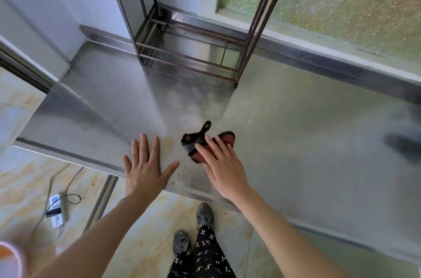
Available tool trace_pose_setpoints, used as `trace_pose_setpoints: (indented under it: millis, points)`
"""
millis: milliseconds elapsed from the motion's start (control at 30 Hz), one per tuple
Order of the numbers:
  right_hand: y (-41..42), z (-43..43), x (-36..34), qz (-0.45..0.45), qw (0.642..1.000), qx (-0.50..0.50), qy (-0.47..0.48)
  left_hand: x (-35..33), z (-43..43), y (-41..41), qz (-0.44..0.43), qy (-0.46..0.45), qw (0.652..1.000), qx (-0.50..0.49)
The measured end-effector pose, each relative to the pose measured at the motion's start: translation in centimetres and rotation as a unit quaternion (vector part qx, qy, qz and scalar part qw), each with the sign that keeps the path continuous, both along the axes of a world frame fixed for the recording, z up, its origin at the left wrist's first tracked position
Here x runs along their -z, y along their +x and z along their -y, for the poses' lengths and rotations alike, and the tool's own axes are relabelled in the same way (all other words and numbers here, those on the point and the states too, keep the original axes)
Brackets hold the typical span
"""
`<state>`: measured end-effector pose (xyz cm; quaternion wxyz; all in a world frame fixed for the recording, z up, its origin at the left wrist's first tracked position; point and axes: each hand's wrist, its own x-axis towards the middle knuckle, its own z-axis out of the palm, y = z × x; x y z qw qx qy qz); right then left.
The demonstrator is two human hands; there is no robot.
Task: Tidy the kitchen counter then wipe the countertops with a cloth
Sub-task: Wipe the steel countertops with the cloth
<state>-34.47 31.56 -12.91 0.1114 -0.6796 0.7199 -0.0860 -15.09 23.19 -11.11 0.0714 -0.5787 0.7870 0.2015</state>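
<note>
Right hand (224, 168): pressing straight fingers onto red-and-black cloth (196, 144) at its 11 o'clock.
Left hand (143, 168): resting splayed on tabletop (296, 141), farther off.

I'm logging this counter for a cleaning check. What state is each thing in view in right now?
left hand: flat on the countertop, fingers spread, holding nothing.
right hand: fingers straight, pressing on the cloth.
cloth: bunched, lying on the countertop, partly under the right hand.
countertop: steel, streaky near the hands.
rack: standing upright at the back.
power strip: on the floor, black plug in it.
</note>
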Motion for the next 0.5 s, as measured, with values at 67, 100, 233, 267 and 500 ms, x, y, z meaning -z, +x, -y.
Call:
trace_pose_setpoints:
  millis: [67, 100, 233, 267, 500]
  points:
    - [-3.8, 2.3, 0.1, 0.008, 0.997, 0.073, 0.002, 0.0, 0.0, -0.1, 0.016, 0.01, 1.0, 0.005]
    - [-5.5, 3.5, 0.1, 0.012, 0.992, 0.127, -0.004, 0.0, 0.1, -0.1, 0.022, 0.013, 1.0, 0.008]
    - [-6.9, 7.1, 0.3, 0.028, 0.96, 0.279, -0.025, 0.3, 0.3, -0.2, 0.026, 0.024, 0.999, 0.006]
    - [-5.6, 7.5, 0.2, 0.032, 0.962, 0.271, -0.028, 0.3, 0.3, -0.2, 0.027, 0.027, 0.999, 0.004]
    - [-1.6, 9.7, -0.3, 0.038, 0.996, -0.08, -0.012, 0.4, 0.1, -0.2, 0.031, 0.022, 0.999, -0.01]
